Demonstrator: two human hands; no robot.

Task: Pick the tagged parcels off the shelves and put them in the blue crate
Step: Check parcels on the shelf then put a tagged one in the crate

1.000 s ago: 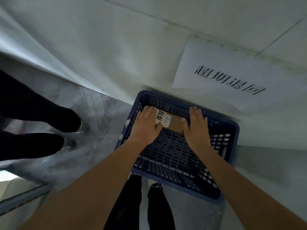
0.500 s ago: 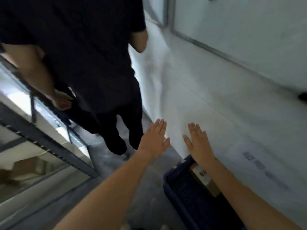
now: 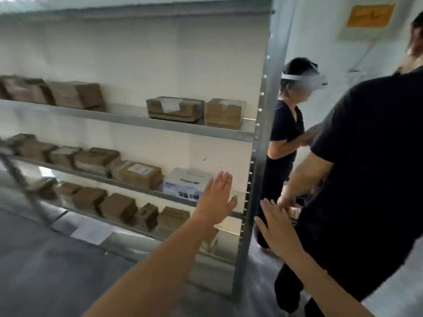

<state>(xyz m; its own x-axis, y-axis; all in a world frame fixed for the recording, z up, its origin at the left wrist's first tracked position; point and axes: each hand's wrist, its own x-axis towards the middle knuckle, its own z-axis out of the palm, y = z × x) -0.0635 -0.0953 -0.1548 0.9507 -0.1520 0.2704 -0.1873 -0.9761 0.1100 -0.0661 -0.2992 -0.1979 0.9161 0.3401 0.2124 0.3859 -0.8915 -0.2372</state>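
Reaching forward with flat, spread fingers, the left hand point(image 3: 218, 199) and right hand point(image 3: 278, 227) hold nothing. Brown cardboard parcels point(image 3: 137, 175), some bearing white labels, line the grey metal shelves point(image 3: 128, 118) from nine to twelve o'clock, motion-blurred.

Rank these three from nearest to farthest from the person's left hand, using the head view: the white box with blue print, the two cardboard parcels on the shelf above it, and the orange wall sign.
1. White box: just left of the left hand, same shelf level.
2. Cardboard parcels: one shelf up.
3. Orange sign: high on the far wall, upper right.
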